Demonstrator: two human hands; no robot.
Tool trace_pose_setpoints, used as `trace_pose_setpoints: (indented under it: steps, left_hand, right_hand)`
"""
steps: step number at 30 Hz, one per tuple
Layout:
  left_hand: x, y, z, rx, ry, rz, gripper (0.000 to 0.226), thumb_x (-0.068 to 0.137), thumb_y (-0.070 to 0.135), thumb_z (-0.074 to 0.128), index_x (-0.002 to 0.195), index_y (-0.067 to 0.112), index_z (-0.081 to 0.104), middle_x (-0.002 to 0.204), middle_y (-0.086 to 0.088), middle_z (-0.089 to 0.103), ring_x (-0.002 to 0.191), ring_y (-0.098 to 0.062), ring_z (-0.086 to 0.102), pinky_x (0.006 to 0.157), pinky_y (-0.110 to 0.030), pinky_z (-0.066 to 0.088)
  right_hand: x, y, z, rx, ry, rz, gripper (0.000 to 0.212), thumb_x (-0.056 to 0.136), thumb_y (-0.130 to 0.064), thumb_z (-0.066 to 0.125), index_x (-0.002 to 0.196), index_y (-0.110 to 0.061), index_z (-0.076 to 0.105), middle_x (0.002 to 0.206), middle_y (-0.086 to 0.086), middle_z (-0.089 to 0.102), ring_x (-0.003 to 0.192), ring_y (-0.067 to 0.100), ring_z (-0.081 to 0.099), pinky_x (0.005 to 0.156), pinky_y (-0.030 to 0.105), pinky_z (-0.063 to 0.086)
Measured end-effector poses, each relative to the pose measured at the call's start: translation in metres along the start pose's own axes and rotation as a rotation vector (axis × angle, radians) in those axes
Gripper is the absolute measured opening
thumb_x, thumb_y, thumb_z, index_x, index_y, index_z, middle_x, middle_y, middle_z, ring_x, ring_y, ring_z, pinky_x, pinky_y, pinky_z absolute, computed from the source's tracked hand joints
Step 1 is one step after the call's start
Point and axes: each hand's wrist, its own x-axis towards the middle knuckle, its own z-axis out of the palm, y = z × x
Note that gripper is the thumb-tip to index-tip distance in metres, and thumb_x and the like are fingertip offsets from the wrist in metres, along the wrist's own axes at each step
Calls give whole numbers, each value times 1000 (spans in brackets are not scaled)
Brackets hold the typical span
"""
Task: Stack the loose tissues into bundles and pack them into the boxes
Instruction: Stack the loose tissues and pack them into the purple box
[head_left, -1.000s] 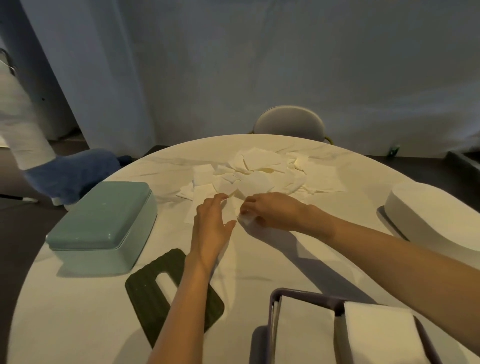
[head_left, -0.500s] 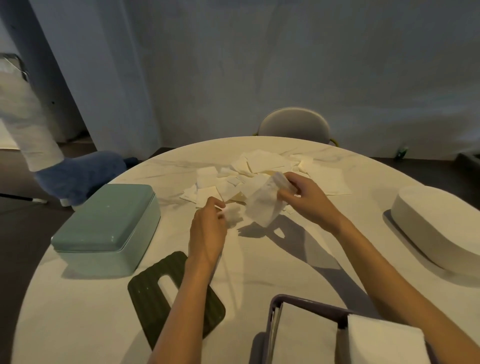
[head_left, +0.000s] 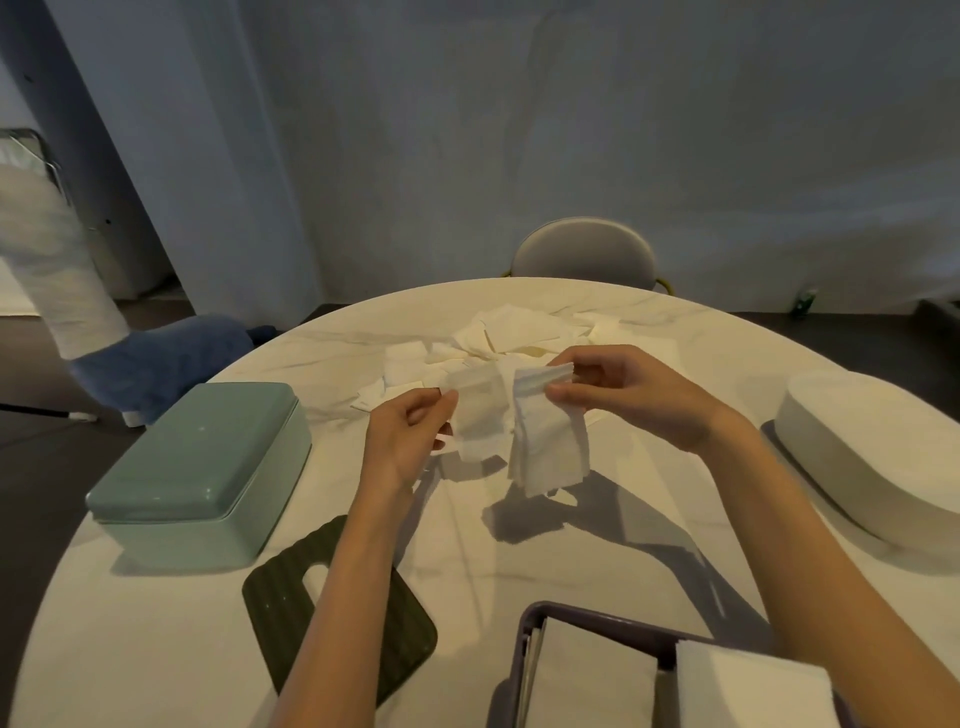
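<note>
Green box (head_left: 200, 462) closed at table's left. Dark lid (head_left: 337, 613) flat beside it. Left hand (head_left: 405, 441) pinching a tissue (head_left: 480, 415); right hand (head_left: 628, 395) gripping a small bundle (head_left: 548, 441), both lifted over the table (head_left: 156, 649). Loose pile (head_left: 509, 338) just behind. Purple box (head_left: 597, 670) near edge, holding stacks. White box (head_left: 872, 457) far right.

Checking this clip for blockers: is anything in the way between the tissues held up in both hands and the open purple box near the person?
Nothing visible. The held tissues hang over bare table; the purple box is open-topped and already holds folded tissues.
</note>
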Motion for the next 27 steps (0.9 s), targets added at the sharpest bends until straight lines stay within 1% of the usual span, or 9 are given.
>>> trace_pose_setpoints:
  steps: [3, 6, 9, 13, 15, 19, 21, 25, 27]
  left_hand:
    - [-3, 3, 5, -44, -48, 12, 22, 100, 27, 65, 112, 12, 76, 103, -5, 77, 89, -24, 71, 72, -27, 60]
    - [-6, 5, 10, -45, -46, 21, 25, 102, 29, 61, 117, 15, 74, 113, -4, 75, 99, -23, 71, 79, -30, 63]
    - [-9, 6, 12, -27, -15, 92, 19, 101, 26, 63, 109, 19, 78, 104, 3, 77, 95, -20, 72, 80, -32, 64]
    - [-6, 3, 8, 147, -1, 262, 13, 96, 25, 71, 103, 18, 79, 98, 7, 78, 91, -13, 71, 81, -30, 62]
    - [-5, 4, 8, 219, 7, 323, 14, 94, 27, 73, 103, 19, 79, 99, 8, 77, 91, -8, 69, 83, -25, 61]
    - [-8, 8, 10, 410, 3, 466, 13, 94, 33, 72, 103, 25, 79, 96, 16, 73, 88, -2, 66, 74, -8, 54]
    - [-10, 11, 11, 460, 10, 474, 13, 95, 36, 71, 103, 29, 78, 96, 19, 72, 87, -3, 66, 72, -4, 50]
    - [-12, 13, 14, 194, 21, 352, 12, 94, 32, 72, 102, 26, 78, 98, 16, 75, 91, -1, 67, 74, -10, 55]
    - [-12, 12, 15, 163, 30, 309, 13, 94, 33, 72, 103, 25, 79, 99, 16, 75, 91, 2, 67, 76, -12, 56]
  right_hand:
    - [-2, -1, -1, -42, -40, -5, 29, 83, -42, 70, 108, -28, 73, 100, -19, 72, 104, 4, 66, 89, 18, 55]
    - [-1, 1, -2, -88, -38, 18, 30, 83, -45, 70, 109, -30, 73, 101, -21, 71, 105, 3, 66, 94, 22, 56]
    - [-1, 1, -3, -132, -51, 28, 33, 82, -48, 70, 111, -31, 73, 106, -20, 72, 107, 5, 67, 97, 25, 56]
    - [-2, -3, -4, -141, -74, 17, 34, 82, -47, 71, 111, -30, 73, 108, -18, 72, 107, 7, 67, 96, 26, 57]
    - [-4, -6, -5, -113, -83, 1, 31, 84, -43, 72, 111, -28, 74, 106, -15, 72, 106, 9, 68, 93, 25, 57]
    - [-4, -7, -4, -109, -85, -1, 31, 84, -42, 72, 109, -25, 75, 102, -12, 73, 102, 12, 68, 90, 25, 57]
    - [-4, -8, -4, -178, -96, 3, 33, 80, -47, 71, 108, -29, 75, 102, -17, 73, 103, 9, 68, 92, 24, 57]
    - [-5, -6, -5, -178, -100, 10, 26, 84, -42, 73, 107, -31, 74, 104, -20, 72, 105, 5, 67, 90, 19, 56]
    - [-4, -4, -6, -220, -85, 9, 20, 86, -40, 74, 105, -33, 74, 102, -20, 72, 102, 3, 67, 89, 19, 57]
